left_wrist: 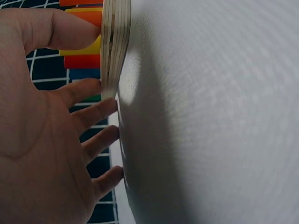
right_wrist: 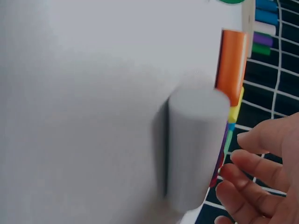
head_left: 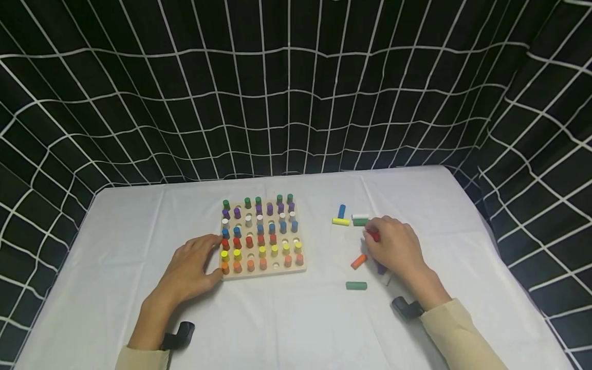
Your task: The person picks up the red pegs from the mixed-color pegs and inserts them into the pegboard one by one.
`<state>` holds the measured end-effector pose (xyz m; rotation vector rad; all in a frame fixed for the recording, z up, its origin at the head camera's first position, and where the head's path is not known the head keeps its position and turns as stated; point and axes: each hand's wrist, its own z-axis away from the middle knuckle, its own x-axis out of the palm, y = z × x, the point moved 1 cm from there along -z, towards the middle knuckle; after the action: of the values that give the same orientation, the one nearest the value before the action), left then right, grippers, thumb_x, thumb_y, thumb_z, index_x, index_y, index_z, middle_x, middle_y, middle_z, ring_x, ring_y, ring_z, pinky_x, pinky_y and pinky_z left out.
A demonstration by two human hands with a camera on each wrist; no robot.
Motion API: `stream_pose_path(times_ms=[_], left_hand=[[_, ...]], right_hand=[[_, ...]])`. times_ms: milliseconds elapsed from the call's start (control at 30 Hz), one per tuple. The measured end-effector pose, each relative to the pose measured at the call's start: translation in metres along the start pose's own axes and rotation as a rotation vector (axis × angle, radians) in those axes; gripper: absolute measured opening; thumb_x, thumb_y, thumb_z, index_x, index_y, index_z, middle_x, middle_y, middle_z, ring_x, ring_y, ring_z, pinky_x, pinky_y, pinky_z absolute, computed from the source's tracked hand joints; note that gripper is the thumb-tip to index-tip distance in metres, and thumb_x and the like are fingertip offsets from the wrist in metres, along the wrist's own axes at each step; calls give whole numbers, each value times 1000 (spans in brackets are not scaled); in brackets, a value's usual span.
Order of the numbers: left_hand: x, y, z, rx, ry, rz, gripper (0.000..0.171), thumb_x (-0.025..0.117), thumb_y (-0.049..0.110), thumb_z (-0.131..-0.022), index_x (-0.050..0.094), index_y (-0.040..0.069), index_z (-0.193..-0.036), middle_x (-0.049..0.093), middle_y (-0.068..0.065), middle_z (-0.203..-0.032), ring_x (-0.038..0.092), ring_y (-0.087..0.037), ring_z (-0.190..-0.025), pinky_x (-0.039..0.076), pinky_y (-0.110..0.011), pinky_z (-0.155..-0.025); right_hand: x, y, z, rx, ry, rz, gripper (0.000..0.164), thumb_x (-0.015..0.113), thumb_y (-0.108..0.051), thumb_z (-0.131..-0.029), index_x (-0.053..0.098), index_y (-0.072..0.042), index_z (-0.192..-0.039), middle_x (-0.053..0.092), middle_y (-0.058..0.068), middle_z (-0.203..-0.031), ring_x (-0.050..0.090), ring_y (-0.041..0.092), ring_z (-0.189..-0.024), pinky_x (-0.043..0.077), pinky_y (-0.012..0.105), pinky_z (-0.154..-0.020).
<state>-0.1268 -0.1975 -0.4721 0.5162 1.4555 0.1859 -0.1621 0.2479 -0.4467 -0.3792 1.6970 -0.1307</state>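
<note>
A wooden pegboard [head_left: 263, 273] stands on the white cloth, bearing rows of colored pegs, with some holes bare. My left hand [head_left: 191, 271] touches its left side; the thumb and index finger lie against that edge in the left wrist view, the other fingers spread on the cloth. To the right, my right hand [head_left: 395, 244] is over the loose pegs, fingertips at a red peg [head_left: 373, 236]. Its fingers are loosely bent, thumb and index apart, in the right wrist view. A white peg [right_wrist: 198, 149] and a purple peg [head_left: 381, 268] lie partly under this hand.
An orange peg [head_left: 358, 261] and a green peg [head_left: 356, 285] lie left of my right hand. Beyond them are a blue peg [head_left: 341, 211], a yellow peg [head_left: 340, 222], a white peg and another green peg [head_left: 360, 222]. A black gridded curtain [head_left: 277, 103] rises behind the table.
</note>
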Motion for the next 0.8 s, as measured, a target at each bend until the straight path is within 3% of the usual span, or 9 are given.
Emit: stream_pose_path(times_ms=[133, 400, 800], left_hand=[[1, -1, 0, -5, -8, 0, 71, 69, 31, -87, 53, 11, -153, 55, -13, -159, 44, -41, -151, 33, -69, -125], [2, -2, 0, -14, -5, -8, 71, 69, 31, -86, 53, 11, -152, 55, -13, -159, 44, -40, -152, 33, -68, -126], [3, -1, 0, -7, 1, -9, 70, 69, 31, -86, 54, 11, -152, 56, -13, -158, 44, -40, -151, 34, -68, -126]], right_hand=[[-3, 4, 3, 25, -9, 1, 27, 73, -18, -93, 77, 0, -113, 70, 11, -82, 55, 22, -69, 39, 34, -62], [-2, 9, 3, 58, -23, 19, 31, 75, -23, -93, 77, 0, -113, 75, 15, -93, 63, 26, -76, 48, 43, -71], [4, 9, 3, 29, -8, 24, 27, 80, -29, -89, 81, -4, -98, 69, 8, -79, 58, 21, -69, 43, 37, -65]])
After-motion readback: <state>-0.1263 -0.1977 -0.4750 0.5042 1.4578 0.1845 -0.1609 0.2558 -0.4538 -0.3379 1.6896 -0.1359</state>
